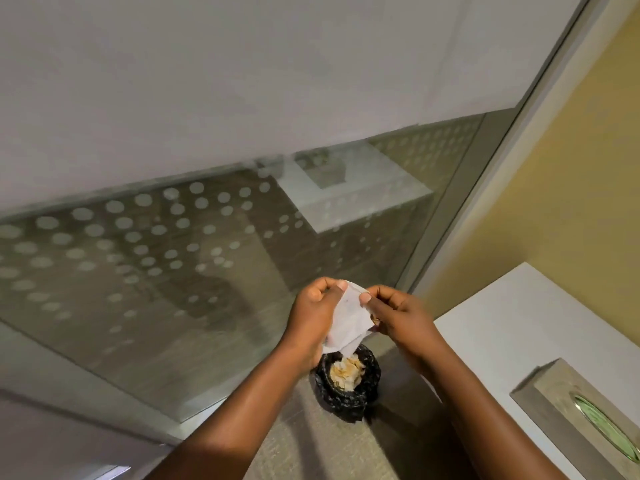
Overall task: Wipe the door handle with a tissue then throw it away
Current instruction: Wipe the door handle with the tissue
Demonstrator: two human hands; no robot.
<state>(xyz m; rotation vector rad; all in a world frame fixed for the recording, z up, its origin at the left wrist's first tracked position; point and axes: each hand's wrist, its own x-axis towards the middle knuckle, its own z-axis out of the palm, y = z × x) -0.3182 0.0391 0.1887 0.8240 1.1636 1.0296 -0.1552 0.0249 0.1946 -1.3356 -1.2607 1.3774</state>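
Nearest, at the right: a pale surface point(502, 317) carrying a steel tissue box point(585, 410) with a green-tinted oval slot. Just left of it, on the floor, a small bin lined with a black bag point(346, 379), its open mouth showing crumpled paper.

Directly above that mouth, held between both hands: the white tissue point(348, 318), partly unfolded, long axis running up and down, lower corner hanging almost into the bin. Left hand point(313, 313) curled closed around the tissue's left edge, thumb and fingers point(341, 285) pinching the top. Right hand point(398, 315) pinching the top right corner between thumb and forefinger, other fingers folded in. Both hands about equally near the bin; likely only a release needed, straight down.

Farther off: a glass partition point(173, 244) with frosted dots, and a yellow wall point(571, 168) at the right. No door handle in view.
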